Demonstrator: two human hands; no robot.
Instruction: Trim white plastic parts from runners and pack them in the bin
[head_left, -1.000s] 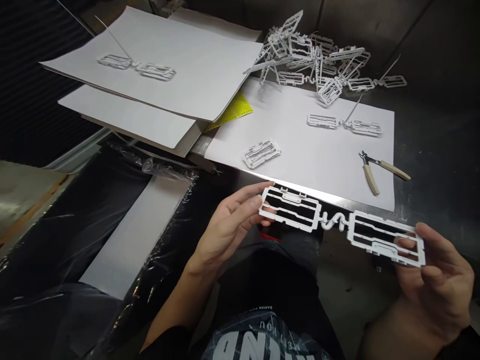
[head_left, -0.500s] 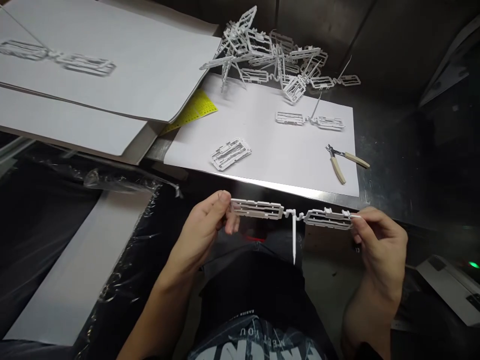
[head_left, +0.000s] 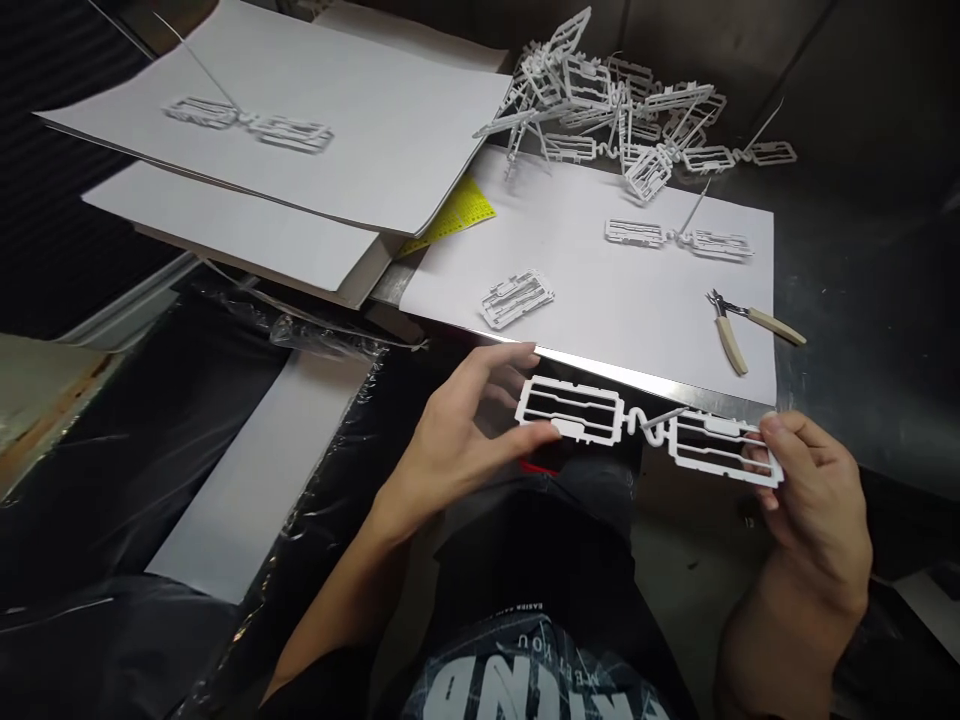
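Observation:
A white moulded plastic piece (head_left: 646, 428), two rectangular frames joined by a wavy runner with a thin sprue, is held flat above my lap. My left hand (head_left: 465, 440) pinches the left frame between thumb and fingers. My right hand (head_left: 814, 500) grips the right frame's outer end. Beyond it, on a white sheet (head_left: 600, 290) at the table's edge, lie a separated stacked frame part (head_left: 517, 298), another joined pair (head_left: 679, 238) and small cutters (head_left: 739, 325) with tan handles.
A tangled heap of the same white frame pieces (head_left: 622, 110) sits at the back of the table. At left, stacked white sheets (head_left: 300, 170) carry one more joined pair (head_left: 247, 122). A yellow card (head_left: 454, 215) pokes out beneath. Black plastic film (head_left: 150, 440) covers the lower left.
The piece has been turned from edge-on, with its sprue hanging down, to lying face-up. My view has swung back to the left.

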